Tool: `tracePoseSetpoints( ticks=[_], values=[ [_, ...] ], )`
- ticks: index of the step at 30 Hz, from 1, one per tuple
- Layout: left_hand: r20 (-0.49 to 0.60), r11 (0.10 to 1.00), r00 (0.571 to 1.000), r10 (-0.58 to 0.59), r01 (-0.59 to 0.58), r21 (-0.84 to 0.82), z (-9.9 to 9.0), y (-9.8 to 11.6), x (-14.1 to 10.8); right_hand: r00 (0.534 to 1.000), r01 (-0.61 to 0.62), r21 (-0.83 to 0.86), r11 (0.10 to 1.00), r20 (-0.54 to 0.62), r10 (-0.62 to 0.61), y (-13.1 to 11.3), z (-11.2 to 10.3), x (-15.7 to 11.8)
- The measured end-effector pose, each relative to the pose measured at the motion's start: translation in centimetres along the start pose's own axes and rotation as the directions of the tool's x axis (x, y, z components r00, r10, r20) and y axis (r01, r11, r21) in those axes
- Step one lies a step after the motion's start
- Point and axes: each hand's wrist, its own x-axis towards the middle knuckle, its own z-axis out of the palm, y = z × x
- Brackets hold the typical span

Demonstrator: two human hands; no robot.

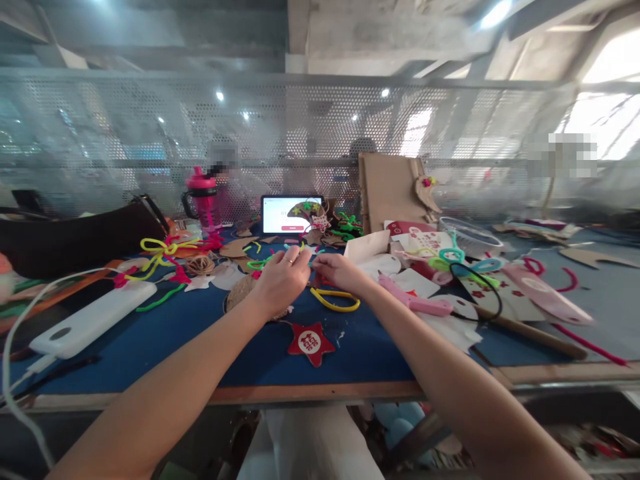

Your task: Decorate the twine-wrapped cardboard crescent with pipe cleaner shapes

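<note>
Over the middle of the blue table, my left hand (284, 277) and my right hand (340, 270) are close together with fingertips pinched. What lies between the fingers is too small to make out. Just below my right hand is a bent yellow pipe cleaner (343, 308). A ball of brown twine (241, 293) sits partly hidden behind my left wrist. Nearer to me lies a red star (314, 345) with a white round patch. Green pipe cleaner pieces (256, 265) show beyond my left hand.
A pink glue gun (425, 305) and a wooden stick (535, 331) lie at right among paper and pipe cleaners. At left are a white power bank (95, 319) with a cable and a pink bottle (203, 200). A lit tablet (280, 217) and cardboard (389, 190) stand behind.
</note>
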Motion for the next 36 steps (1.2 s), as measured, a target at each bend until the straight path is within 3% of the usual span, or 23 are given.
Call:
tracePoseSetpoints(
  ticks=[2, 4, 7, 9, 14, 17, 23, 27, 32, 34, 36],
  values=[
    [-0.051, 0.997, 0.997, 0.062, -0.064, -0.047, 0.1, -0.3, 0.1, 1.000, 0.011, -0.007, 1.000, 0.009, -0.011, 0.0, -0.2, 0.0],
    [-0.013, 0.993, 0.998, 0.055, -0.056, -0.102, 0.5, -0.6, 0.1, 0.999, 0.039, -0.060, 0.997, -0.014, -0.040, -0.3, -0.4, -0.1],
    [0.108, 0.980, 0.993, -0.051, 0.071, -0.187, 1.0, -1.0, -0.2, 0.991, 0.111, -0.131, 0.985, -0.058, -0.120, -0.9, -0.7, -0.3],
    [0.133, 0.949, 0.984, -0.115, 0.148, -0.278, 1.1, -1.3, -0.4, 0.986, 0.149, -0.121, 0.981, -0.058, -0.157, -1.1, -0.8, -0.5],
    [0.061, 0.831, 0.975, -0.213, 0.214, -0.513, 1.0, -2.6, -0.5, 0.983, 0.179, -0.037, 0.983, 0.041, -0.178, -1.4, -1.6, -0.7],
    [0.057, 0.773, 0.957, -0.284, 0.264, -0.577, 1.0, -3.3, -0.5, 0.986, 0.165, -0.005, 0.986, 0.027, -0.165, -1.5, -2.1, -0.8],
    [0.008, 0.817, 0.983, -0.184, 0.158, -0.555, 1.2, -3.3, -0.6, 0.992, 0.124, 0.090, 0.988, -0.050, -0.120, -1.4, -2.2, -0.6],
    [-0.059, 0.901, 0.993, -0.098, 0.064, -0.429, 1.1, -3.0, -0.6, 0.985, 0.089, -0.030, 0.996, -0.145, -0.092, -0.9, -2.0, -0.2],
    [-0.060, 0.920, 0.998, 0.001, -0.024, -0.391, 0.9, -2.9, -0.6, 0.984, 0.095, -0.178, 0.979, -0.133, -0.119, -1.0, -1.9, -0.3],
    [-0.056, 0.879, 0.997, -0.043, 0.011, -0.476, 1.0, -2.7, -0.6, 0.982, 0.118, -0.178, 0.977, -0.123, -0.141, -1.2, -1.9, -0.4],
    [-0.056, 0.788, 0.981, -0.188, 0.116, -0.605, 1.1, -2.5, -0.6, 0.980, 0.142, -0.152, 0.978, -0.121, -0.161, -1.2, -1.9, -0.4]
  ],
)
